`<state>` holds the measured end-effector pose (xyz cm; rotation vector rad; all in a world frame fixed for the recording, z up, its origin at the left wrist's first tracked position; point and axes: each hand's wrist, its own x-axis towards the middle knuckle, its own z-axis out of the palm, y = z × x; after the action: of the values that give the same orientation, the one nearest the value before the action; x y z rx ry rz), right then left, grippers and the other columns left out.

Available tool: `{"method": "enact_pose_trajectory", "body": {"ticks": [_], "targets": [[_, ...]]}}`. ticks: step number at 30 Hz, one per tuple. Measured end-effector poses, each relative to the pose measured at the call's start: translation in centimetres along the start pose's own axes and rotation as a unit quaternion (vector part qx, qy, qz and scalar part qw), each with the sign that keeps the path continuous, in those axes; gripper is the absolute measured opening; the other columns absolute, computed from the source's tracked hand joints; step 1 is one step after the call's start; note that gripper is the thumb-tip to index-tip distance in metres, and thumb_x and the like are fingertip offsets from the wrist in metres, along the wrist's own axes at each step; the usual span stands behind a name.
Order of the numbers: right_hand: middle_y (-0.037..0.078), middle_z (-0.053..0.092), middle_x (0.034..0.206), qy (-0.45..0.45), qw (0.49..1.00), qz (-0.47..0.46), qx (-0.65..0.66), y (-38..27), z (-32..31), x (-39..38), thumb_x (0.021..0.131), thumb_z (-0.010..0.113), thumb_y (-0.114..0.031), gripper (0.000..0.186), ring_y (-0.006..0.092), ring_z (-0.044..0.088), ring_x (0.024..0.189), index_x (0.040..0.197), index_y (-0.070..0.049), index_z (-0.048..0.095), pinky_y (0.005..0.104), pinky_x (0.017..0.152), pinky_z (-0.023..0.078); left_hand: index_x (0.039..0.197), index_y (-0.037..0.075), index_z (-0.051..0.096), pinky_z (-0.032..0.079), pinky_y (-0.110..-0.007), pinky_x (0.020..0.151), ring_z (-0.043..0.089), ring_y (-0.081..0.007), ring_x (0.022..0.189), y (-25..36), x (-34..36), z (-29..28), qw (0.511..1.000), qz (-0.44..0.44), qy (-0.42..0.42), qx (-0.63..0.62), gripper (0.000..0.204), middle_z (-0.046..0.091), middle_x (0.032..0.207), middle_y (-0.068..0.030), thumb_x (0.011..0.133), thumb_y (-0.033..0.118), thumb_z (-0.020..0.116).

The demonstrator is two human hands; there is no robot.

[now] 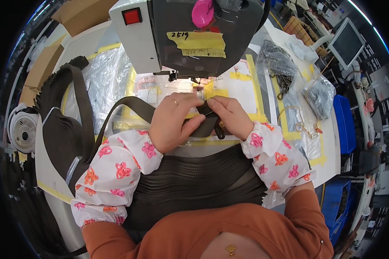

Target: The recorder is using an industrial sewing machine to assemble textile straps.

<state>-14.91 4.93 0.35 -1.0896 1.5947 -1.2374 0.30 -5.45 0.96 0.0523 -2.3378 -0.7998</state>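
My left hand (pixel 170 123) and my right hand (pixel 231 116) grip a dark webbing strap (pixel 205 127) just in front of the needle area of a grey sewing machine (pixel 199 52). My right thumb and fingers pinch a folded part at a small black piece, possibly a buckle, whose shape is partly hidden. The strap loops back leftward to a thick bundle of dark straps (pixel 58 138). Another layered pile of dark straps (pixel 194 181) lies between my forearms. A lit, taped template sheet (pixel 147 88) is under the machine head.
A white fan (pixel 22 131) and cardboard box (pixel 41 71) stand at left. At right are wrapped packages (pixel 320 101), cord (pixel 302 127), blue bins (pixel 343 123) and a screen on an arm (pixel 345 41). The worktable's edge (pixel 335 159) curves round at right.
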Motion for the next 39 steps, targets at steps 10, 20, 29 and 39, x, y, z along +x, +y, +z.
{"method": "enact_pose_trajectory", "body": {"ticks": [10, 20, 29, 39], "targets": [[0.005, 0.053, 0.066, -0.095, 0.929, 0.245, 0.262, -1.2, -1.9, 1.8, 0.091, 0.036, -0.018, 0.022, 0.0105, 0.053, 0.047, 0.091, -0.003, 0.052, 0.0234, 0.036, 0.042, 0.095, 0.003, 0.058, 0.046, -0.037, 0.067, 0.057, -0.031, 0.077, -2.1, 0.6, 0.8, 0.998, -0.037, 0.008, 0.047, 0.02, 0.06, 0.087, -0.013, 0.076, 0.009, 0.061], [0.009, 0.06, 0.081, 0.066, 0.98, 0.078, 0.173, 0.1, -1.4, 1.0, 0.089, 0.049, -0.024, 0.028, 0.0128, 0.057, 0.064, 0.105, -0.001, 0.049, 0.0251, 0.059, 0.046, 0.094, 0.008, 0.06, 0.048, -0.035, 0.064, 0.059, -0.0254, 0.074, -5.5, 1.7, 1.3, 0.969, 0.086, -0.041, 0.228, 0.022, 0.059, 0.082, -0.0094, 0.072, 0.011, 0.058], [0.009, 0.062, 0.09, 0.062, 0.987, -0.044, -0.14, 1.9, -3.7, 3.7, 0.07, 0.07, -0.005, 0.035, 0.012, 0.059, 0.084, 0.101, 0.004, 0.056, 0.0249, 0.078, 0.047, 0.099, 0.01, 0.057, 0.047, -0.033, 0.07, 0.058, -0.0245, 0.082, -4.6, 2.9, 1.1, 0.941, 0.092, -0.102, 0.308, 0.022, 0.058, 0.087, -0.0078, 0.077, 0.014, 0.053], [0.012, 0.054, 0.087, 0.02, 0.931, -0.171, -0.322, 1.8, -3.6, 3.2, 0.068, 0.069, -0.007, 0.042, 0.0254, 0.057, 0.077, 0.107, -0.003, 0.056, 0.0311, 0.067, 0.046, 0.101, 0.008, 0.055, 0.043, -0.036, 0.076, 0.054, -0.0291, 0.088, -4.5, 3.0, 0.2, 0.964, 0.037, -0.202, 0.168, 0.024, 0.055, 0.092, -0.0113, 0.079, 0.017, 0.056]]}}
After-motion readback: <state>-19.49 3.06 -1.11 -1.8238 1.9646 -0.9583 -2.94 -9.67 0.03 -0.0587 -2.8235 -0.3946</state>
